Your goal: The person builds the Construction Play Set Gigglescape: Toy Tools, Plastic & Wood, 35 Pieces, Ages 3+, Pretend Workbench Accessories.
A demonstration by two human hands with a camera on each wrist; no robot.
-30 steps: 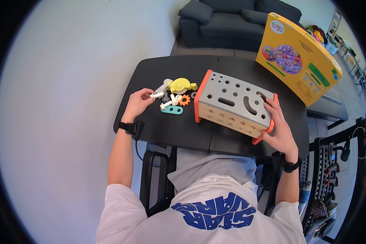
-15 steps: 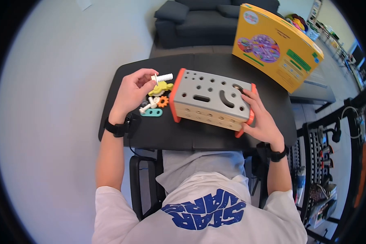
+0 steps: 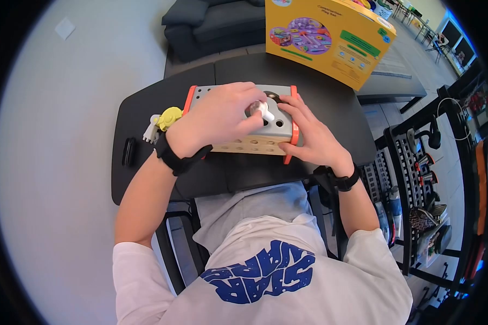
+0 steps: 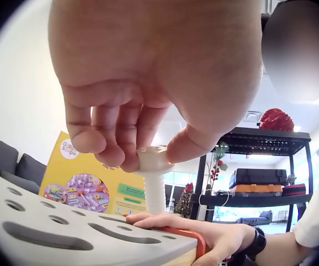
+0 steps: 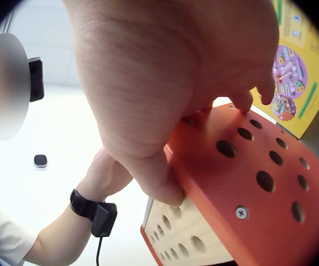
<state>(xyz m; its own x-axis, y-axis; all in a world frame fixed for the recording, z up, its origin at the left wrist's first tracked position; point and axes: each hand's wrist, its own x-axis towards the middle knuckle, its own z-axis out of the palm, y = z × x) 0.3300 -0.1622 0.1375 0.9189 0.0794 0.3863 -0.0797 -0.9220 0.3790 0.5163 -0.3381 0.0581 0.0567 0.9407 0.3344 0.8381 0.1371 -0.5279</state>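
My left hand (image 3: 219, 114) pinches a white toy bolt (image 4: 155, 191) by its head, between thumb and fingertips. Its threaded shank points down, close over the grey perforated top of a toy workbench box (image 3: 249, 145), near the right end. From the head view, the left hand covers much of that top. My right hand (image 3: 315, 135) holds the box's right end, fingers over the top and thumb against the wooden front. The red end panel (image 5: 220, 177) shows beneath it in the right wrist view.
Left of the box lie a yellow toy piece (image 3: 169, 117) and a light grey piece (image 3: 151, 130). A small black object (image 3: 128, 151) is near the table's left edge. The yellow play set carton (image 3: 331, 46) stands behind, and a black shelf rack (image 3: 412, 157) is on the right.
My left hand has lifted the white bolt from the loose pieces and carried it right, over the box, turning it point down. The right hand stays at the box's right end.
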